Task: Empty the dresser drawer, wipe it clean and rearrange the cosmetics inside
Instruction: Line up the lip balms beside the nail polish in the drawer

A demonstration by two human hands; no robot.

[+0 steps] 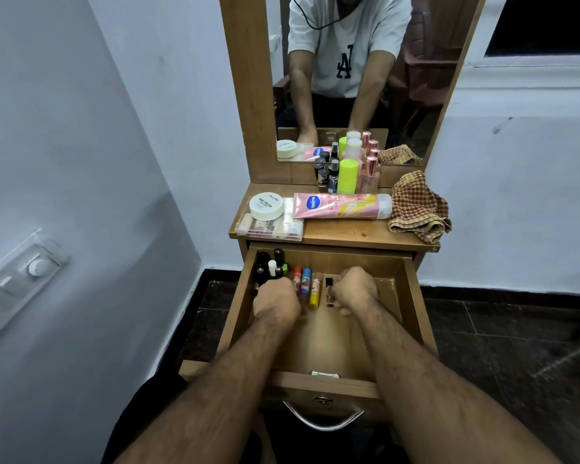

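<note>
The wooden drawer [412, 296] of the dresser stands pulled out below me. Along its back left lie several small cosmetics: dark nail polish bottles [263, 266], a white-capped bottle [272, 266], and colourful lip balm sticks [305, 283] with a yellow one [314, 294]. My left hand [277, 299] is curled over the items at the left, what it holds is hidden. My right hand [354, 288] pinches a small rose-gold lipstick [330, 296] next to the yellow stick.
On the dresser top [349, 234] sit a clear plastic case [268, 227] with a round white tub [267, 205] on it, a pink lotion tube [342, 205], upright bottles [347, 175], and a checked cloth [419, 209]. A mirror [349, 78] rises behind. Walls flank both sides.
</note>
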